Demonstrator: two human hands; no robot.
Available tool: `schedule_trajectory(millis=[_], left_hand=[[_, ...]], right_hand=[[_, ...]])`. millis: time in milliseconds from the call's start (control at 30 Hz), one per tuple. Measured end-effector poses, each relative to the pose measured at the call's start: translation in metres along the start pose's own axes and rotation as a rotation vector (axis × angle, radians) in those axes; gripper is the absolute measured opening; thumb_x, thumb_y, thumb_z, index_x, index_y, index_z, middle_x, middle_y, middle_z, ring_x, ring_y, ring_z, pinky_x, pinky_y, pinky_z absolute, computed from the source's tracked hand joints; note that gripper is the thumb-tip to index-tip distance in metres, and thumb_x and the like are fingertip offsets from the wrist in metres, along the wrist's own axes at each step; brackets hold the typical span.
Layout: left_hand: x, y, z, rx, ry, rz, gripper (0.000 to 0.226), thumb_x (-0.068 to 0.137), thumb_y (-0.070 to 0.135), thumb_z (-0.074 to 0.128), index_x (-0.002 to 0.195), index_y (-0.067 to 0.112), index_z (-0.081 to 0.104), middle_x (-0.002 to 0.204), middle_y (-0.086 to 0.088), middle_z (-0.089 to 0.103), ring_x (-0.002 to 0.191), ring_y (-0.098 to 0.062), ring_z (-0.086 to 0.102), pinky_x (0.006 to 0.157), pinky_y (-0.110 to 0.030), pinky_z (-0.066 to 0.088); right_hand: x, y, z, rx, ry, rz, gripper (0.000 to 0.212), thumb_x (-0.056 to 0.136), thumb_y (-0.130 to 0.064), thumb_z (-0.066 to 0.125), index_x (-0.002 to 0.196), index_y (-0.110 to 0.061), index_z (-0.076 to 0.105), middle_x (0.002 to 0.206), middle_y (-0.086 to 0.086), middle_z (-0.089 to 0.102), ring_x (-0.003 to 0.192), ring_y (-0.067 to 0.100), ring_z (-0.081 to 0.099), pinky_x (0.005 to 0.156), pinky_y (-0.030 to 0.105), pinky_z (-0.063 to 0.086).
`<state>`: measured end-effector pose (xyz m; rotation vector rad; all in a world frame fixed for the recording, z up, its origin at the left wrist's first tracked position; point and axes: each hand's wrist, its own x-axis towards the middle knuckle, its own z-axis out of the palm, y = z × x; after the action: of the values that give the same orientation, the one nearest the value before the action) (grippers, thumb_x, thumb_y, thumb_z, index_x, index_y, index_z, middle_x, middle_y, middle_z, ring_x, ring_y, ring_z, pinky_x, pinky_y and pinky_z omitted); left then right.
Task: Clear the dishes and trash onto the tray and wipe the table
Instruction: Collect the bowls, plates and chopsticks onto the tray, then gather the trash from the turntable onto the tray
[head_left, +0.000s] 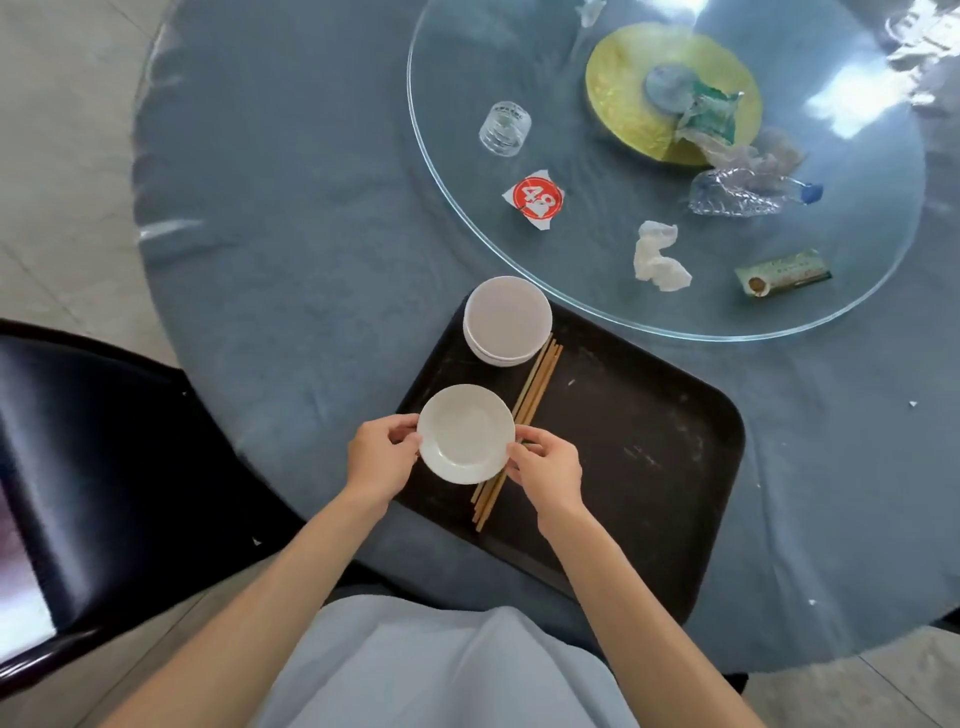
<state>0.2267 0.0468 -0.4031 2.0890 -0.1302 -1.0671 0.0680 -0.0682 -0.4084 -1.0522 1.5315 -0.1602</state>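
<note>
Head view: left hand (382, 457) and right hand (545, 467) pinch opposite rims of a small white plate (465, 434) above the near-left of the black tray (649, 447). Risk: setting it on the chopsticks (524, 415) leaves it rocking. Blue-covered tabletop (291, 218); trash on the far glass turntable (467, 62); tiled floor (62, 130) at left.

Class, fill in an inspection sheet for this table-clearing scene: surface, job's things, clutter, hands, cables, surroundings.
Surface: round table under blue cloth, glass turntable on it.
Job's things: black tray holds stacked bowls and chopsticks; small plate held above it.
Clutter: glass cup, red-and-white paper, tissue, crushed bottle, wrappers on turntable.
Hands: left hand and right hand grip the plate's rim.
Cables: nothing seen.
Surroundings: black chair, tiled floor.
</note>
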Motion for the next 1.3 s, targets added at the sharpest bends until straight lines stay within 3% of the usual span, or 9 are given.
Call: schedule_trajectory(millis=[67, 200, 400, 567, 667, 933, 1033, 1133, 1300], left_hand=[[0.008, -0.006, -0.006, 0.019, -0.033, -0.038, 0.028, 0.096, 0.009, 0.062, 0.116, 0.022, 0.075, 0.096, 0.009, 0.072, 0.095, -0.013, 0.069, 0.094, -0.04, 0.059], [0.02, -0.004, -0.015, -0.078, -0.049, -0.174, 0.025, 0.097, 0.021, 0.053, 0.084, 0.023, 0.074, 0.091, -0.003, 0.076, 0.089, -0.021, 0.073, 0.087, -0.037, 0.06], [0.03, 0.0, -0.028, -0.144, -0.107, -0.288, 0.041, 0.104, 0.029, 0.039, 0.11, 0.003, 0.07, 0.103, -0.011, 0.075, 0.087, -0.029, 0.075, 0.071, -0.03, 0.058], [0.033, 0.007, -0.036, -0.052, -0.239, -0.284, 0.041, 0.103, 0.036, 0.042, 0.117, 0.008, 0.068, 0.107, -0.007, 0.075, 0.094, -0.027, 0.073, 0.082, -0.037, 0.06], [0.038, 0.027, -0.046, 0.114, -0.309, -0.253, 0.035, 0.1, 0.036, 0.046, 0.108, 0.012, 0.07, 0.102, -0.004, 0.074, 0.095, -0.028, 0.072, 0.084, -0.039, 0.06], [0.099, 0.157, -0.049, 0.32, -0.244, 0.19, 0.029, 0.094, 0.032, 0.052, 0.096, 0.012, 0.073, 0.103, -0.005, 0.076, 0.096, -0.028, 0.072, 0.088, -0.039, 0.054], [0.12, 0.209, -0.03, 0.466, -0.181, 0.409, 0.028, 0.098, 0.034, 0.051, 0.114, 0.02, 0.069, 0.11, 0.003, 0.069, 0.108, -0.023, 0.062, 0.094, -0.033, 0.048], [0.153, 0.254, 0.003, 0.569, -0.147, 0.606, 0.044, 0.099, 0.03, 0.054, 0.142, 0.021, 0.055, 0.135, -0.01, 0.059, 0.125, -0.028, 0.053, 0.106, -0.036, 0.039], [0.21, 0.302, 0.052, 0.748, -0.05, 0.715, 0.061, 0.096, 0.035, 0.058, 0.154, 0.031, 0.039, 0.161, -0.014, 0.027, 0.143, -0.039, 0.031, 0.117, -0.046, 0.03]], right_hand=[[0.001, 0.004, 0.01, -0.029, 0.026, 0.001, 0.026, 0.098, -0.011, 0.07, 0.121, -0.021, 0.074, 0.105, -0.002, 0.075, 0.095, 0.014, 0.071, 0.077, 0.025, 0.061], [0.002, 0.008, 0.021, -0.061, 0.078, -0.004, 0.027, 0.098, -0.012, 0.07, 0.124, -0.018, 0.074, 0.109, -0.001, 0.075, 0.095, 0.014, 0.07, 0.08, 0.027, 0.062], [0.002, 0.015, 0.029, -0.146, 0.131, -0.003, 0.026, 0.098, -0.019, 0.068, 0.122, -0.023, 0.076, 0.102, -0.008, 0.075, 0.095, 0.013, 0.071, 0.09, 0.038, 0.063], [-0.002, 0.012, 0.03, -0.224, 0.105, -0.021, 0.032, 0.101, -0.03, 0.06, 0.129, -0.023, 0.073, 0.116, -0.006, 0.073, 0.104, 0.014, 0.068, 0.097, 0.042, 0.06], [-0.006, 0.003, 0.027, -0.239, 0.064, -0.011, 0.032, 0.1, -0.035, 0.057, 0.127, -0.026, 0.072, 0.116, -0.006, 0.072, 0.104, 0.014, 0.069, 0.096, 0.043, 0.06], [0.008, -0.057, -0.019, -0.238, 0.161, -0.167, 0.027, 0.104, -0.035, 0.056, 0.126, -0.026, 0.069, 0.107, -0.006, 0.073, 0.1, 0.012, 0.071, 0.091, 0.038, 0.061], [0.028, -0.092, -0.048, -0.262, 0.263, -0.272, 0.027, 0.106, -0.032, 0.056, 0.131, -0.025, 0.064, 0.111, -0.004, 0.07, 0.097, 0.009, 0.068, 0.083, 0.028, 0.059], [0.061, -0.13, -0.077, -0.332, 0.386, -0.363, 0.039, 0.104, -0.032, 0.056, 0.142, -0.024, 0.056, 0.126, 0.004, 0.064, 0.106, 0.015, 0.063, 0.097, 0.034, 0.052], [0.131, -0.171, -0.103, -0.5, 0.461, -0.397, 0.054, 0.102, -0.035, 0.058, 0.153, -0.031, 0.043, 0.146, 0.012, 0.045, 0.133, 0.032, 0.044, 0.105, 0.042, 0.042]])
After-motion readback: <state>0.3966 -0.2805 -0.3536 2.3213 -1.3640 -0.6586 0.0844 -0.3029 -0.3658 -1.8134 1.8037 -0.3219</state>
